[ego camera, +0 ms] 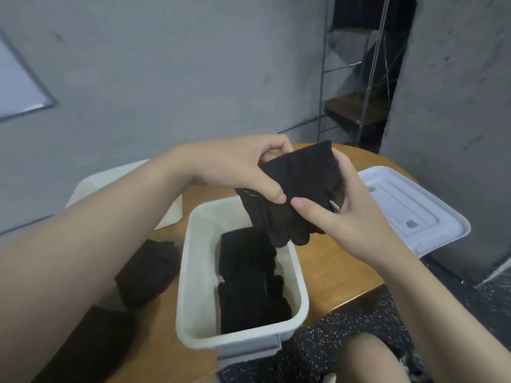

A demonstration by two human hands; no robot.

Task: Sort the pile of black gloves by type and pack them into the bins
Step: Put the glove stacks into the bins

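A black glove (298,189) hangs above the white bin (193,275), cuff up and fingers drooping over the bin's far rim. My left hand (235,167) pinches its left side between thumb and fingers. My right hand (340,217) grips its right side, thumb across the front. Inside the bin lie several black gloves (251,283) in a stack. More black gloves (146,275) rest on the wooden table (331,272) left of the bin, partly hidden under my left forearm.
A white lid (409,208) lies upside down at the table's right edge. Another white bin or lid (110,181) sits behind my left arm. A grey wall and a metal shelf (356,106) stand behind the table. My knee (367,357) shows at the bottom.
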